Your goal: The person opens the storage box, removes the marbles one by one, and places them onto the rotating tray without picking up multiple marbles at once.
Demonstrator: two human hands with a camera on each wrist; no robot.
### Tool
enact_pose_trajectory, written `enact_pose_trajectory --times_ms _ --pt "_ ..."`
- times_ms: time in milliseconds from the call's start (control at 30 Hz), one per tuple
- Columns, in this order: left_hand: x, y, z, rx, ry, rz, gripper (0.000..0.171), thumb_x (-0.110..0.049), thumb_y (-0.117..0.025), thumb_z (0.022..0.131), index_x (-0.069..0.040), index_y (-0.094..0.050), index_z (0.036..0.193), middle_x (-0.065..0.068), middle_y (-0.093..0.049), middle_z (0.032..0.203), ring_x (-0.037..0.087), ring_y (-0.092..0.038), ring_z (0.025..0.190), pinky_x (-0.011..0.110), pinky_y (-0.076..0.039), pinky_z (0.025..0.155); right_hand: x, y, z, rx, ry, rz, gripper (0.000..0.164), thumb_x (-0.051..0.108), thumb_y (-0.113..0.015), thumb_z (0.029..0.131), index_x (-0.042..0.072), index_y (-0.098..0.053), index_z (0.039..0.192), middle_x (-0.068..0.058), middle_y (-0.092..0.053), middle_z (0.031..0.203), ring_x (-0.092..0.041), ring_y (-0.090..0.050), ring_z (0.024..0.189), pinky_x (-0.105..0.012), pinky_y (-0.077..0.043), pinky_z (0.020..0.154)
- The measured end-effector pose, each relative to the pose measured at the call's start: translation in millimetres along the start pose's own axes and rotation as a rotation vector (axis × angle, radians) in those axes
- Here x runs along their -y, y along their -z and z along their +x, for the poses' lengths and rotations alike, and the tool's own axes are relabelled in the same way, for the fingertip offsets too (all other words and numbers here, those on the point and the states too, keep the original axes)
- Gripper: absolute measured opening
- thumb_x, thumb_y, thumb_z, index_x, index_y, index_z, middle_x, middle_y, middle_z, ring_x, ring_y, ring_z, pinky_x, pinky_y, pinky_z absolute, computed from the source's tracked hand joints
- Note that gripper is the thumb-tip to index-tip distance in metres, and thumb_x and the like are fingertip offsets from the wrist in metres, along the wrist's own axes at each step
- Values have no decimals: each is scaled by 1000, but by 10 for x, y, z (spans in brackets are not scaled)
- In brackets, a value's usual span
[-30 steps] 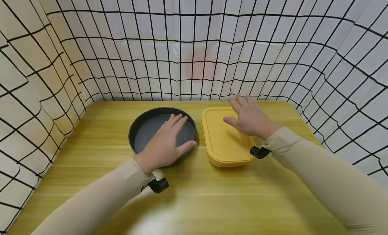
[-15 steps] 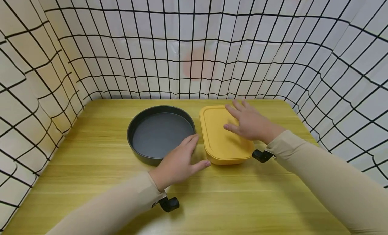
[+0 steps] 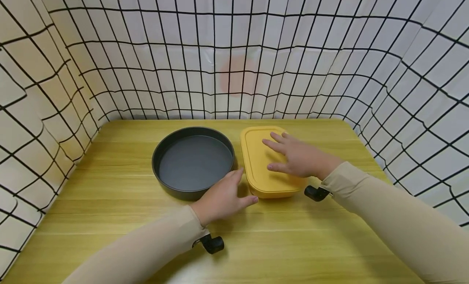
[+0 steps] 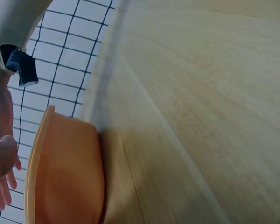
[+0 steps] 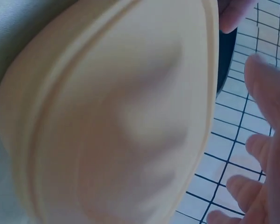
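A yellow lidded food container point(image 3: 261, 161) stands on the wooden table, right of a round dark grey pan point(image 3: 194, 161). My right hand point(image 3: 298, 157) hovers over the container's lid, fingers spread and holding nothing; in the right wrist view its shadow falls on the lid point(image 5: 121, 121). My left hand point(image 3: 221, 198) is at the near left corner of the container, by the pan's near right rim. Its thumb points toward the container and it grips nothing. In the left wrist view, the container's side wall point(image 4: 72, 172) shows beside the left thumb point(image 4: 2, 156).
The wooden table point(image 3: 293, 243) has a white wall with a black grid point(image 3: 220, 56) behind it and on both sides. A small black camera sits on each wrist, one below the left cuff point(image 3: 212, 244) and one at the right cuff point(image 3: 316, 193).
My left hand has moved from above the pan, rightward and nearer, to the container's near left corner. My right hand has come slightly nearer over the lid. Pan and container stay put.
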State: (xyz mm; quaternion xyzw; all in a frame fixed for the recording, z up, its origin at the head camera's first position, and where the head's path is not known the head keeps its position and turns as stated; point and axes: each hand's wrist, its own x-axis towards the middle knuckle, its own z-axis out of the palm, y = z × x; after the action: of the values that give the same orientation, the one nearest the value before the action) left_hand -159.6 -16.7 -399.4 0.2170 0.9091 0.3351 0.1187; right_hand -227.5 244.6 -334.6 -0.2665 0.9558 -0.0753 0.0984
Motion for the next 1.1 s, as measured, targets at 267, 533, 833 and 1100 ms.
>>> enact_pose_trajectory --times_ms 267,533,833,1100 --pt "48 -53 121 40 27 -5 101 -52 -76 94 -3 -25 167 15 -38 169 29 -39 156 46 -36 126 -8 -105 -46 57 59 6 90 59 -72 94 23 -34 167 -16 -22 175 -51 -20 159 -68 -28 123" --pt "72 -61 222 49 9 -39 95 -47 -78 94 -14 -27 167 12 -46 162 26 -47 150 46 -43 120 36 -225 -98 89 101 15 91 64 -75 90 22 -42 163 -18 -27 173 -51 -24 158 -67 -32 122" --pt "90 -79 293 43 -10 -76 85 -43 -80 94 -18 -35 162 7 -54 154 21 -53 143 43 -45 118 114 -305 -136 75 137 -10 87 61 -78 88 24 -47 161 -18 -32 171 -54 -30 155 -67 -37 118" --pt "93 -100 319 37 -19 -96 84 -42 -79 95 -14 -35 161 8 -55 153 21 -56 139 41 -45 117 173 -351 -136 60 157 -63 79 59 -76 90 30 -50 159 -15 -36 170 -57 -34 151 -68 -44 112"
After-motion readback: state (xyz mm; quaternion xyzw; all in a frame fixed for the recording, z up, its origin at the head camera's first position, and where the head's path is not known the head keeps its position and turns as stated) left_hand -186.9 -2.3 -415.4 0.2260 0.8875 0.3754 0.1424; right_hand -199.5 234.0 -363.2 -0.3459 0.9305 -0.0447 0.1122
